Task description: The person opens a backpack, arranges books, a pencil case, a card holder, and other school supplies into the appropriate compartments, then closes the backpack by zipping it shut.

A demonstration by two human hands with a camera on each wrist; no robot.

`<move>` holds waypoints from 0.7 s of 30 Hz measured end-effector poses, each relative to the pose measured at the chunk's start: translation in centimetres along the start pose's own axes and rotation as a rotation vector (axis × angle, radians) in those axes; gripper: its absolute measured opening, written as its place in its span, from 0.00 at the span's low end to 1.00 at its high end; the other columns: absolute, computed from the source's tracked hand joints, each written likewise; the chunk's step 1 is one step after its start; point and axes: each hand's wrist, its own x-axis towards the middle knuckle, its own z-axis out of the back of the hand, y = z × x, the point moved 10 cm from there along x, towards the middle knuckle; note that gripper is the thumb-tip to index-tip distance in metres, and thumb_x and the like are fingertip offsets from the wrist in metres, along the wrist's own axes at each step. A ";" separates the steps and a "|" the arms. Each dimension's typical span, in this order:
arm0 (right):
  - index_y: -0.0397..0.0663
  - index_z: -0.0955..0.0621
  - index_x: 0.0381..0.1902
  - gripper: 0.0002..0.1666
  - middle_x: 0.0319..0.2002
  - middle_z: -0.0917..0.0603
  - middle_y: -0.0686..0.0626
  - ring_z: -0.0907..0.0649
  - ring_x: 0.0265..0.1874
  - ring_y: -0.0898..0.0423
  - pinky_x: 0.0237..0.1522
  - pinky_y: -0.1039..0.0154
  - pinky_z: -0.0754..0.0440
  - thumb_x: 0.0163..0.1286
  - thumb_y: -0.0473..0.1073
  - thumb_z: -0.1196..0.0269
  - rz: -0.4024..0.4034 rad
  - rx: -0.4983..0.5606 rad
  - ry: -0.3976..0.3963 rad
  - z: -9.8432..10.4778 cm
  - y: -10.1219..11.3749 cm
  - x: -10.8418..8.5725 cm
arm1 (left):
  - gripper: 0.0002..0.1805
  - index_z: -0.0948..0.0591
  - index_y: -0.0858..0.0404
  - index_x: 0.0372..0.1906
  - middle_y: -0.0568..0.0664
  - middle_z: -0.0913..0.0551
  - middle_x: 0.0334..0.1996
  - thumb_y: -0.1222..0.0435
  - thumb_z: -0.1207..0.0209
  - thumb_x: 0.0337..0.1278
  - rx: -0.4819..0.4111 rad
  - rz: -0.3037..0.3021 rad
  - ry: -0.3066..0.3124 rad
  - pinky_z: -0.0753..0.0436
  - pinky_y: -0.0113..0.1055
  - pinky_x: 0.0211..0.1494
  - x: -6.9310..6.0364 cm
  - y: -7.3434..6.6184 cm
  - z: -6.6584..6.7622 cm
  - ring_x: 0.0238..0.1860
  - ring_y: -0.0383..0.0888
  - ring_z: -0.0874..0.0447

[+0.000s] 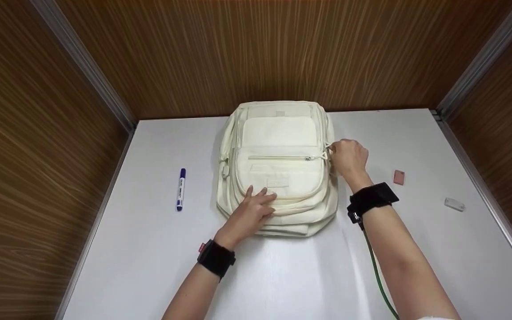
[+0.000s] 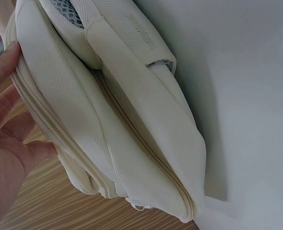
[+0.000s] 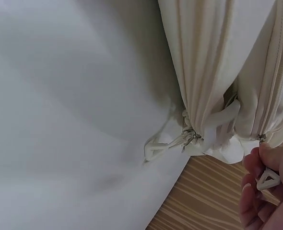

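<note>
A cream backpack (image 1: pixel 282 133) lies front side up on the white table. Spread fingers of my left hand (image 1: pixel 251 212) rest on its lower front, near the curved pocket edge; in the left wrist view, fingertips and thumb touch the zipper edge (image 2: pixel 50 120). At the bag's right side, my right hand (image 1: pixel 349 158) pinches a zipper pull. The right wrist view shows that pull's triangular end (image 3: pixel 268 179) hanging by the fingers, below the metal slider (image 3: pixel 261 138). Another zipper pull (image 3: pixel 156 149) hangs free from a lower zipper.
Left of the bag lies a blue-capped marker (image 1: pixel 181 190). A small pink block (image 1: pixel 399 177) and a grey-white piece, perhaps a USB stick (image 1: pixel 454 204), lie at the right. Wood-grain panels (image 1: pixel 256 53) enclose the table. A green cable (image 1: pixel 377 271) runs along the right forearm.
</note>
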 end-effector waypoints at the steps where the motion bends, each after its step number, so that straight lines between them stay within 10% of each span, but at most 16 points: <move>1: 0.42 0.17 0.19 0.15 0.24 0.17 0.38 0.18 0.25 0.38 0.24 0.41 0.24 0.64 0.37 0.43 -0.005 -0.002 0.000 0.0 -0.1 0.1 | 0.02 0.12 0.63 0.31 0.59 0.20 0.57 0.68 0.34 0.57 -0.001 -0.002 0.000 0.40 0.65 0.66 0.0 0.0 0.0 0.63 0.61 0.28; 13: 0.39 0.20 0.56 0.18 0.54 0.23 0.36 0.25 0.52 0.37 0.50 0.40 0.26 0.69 0.33 0.40 0.066 0.170 0.075 -0.9 0.6 -0.1 | 0.06 0.13 0.62 0.37 0.58 0.22 0.60 0.63 0.35 0.60 -0.007 0.081 0.051 0.46 0.59 0.70 -0.3 1.0 -0.6 0.67 0.56 0.31; 21: 0.38 0.17 0.50 0.14 0.61 0.27 0.39 0.30 0.60 0.36 0.52 0.36 0.31 0.69 0.34 0.42 0.180 0.221 0.139 -1.6 1.7 -0.7 | 0.17 0.17 0.65 0.51 0.59 0.21 0.58 0.59 0.36 0.62 0.017 0.130 -0.030 0.40 0.49 0.71 0.7 2.5 1.1 0.64 0.53 0.27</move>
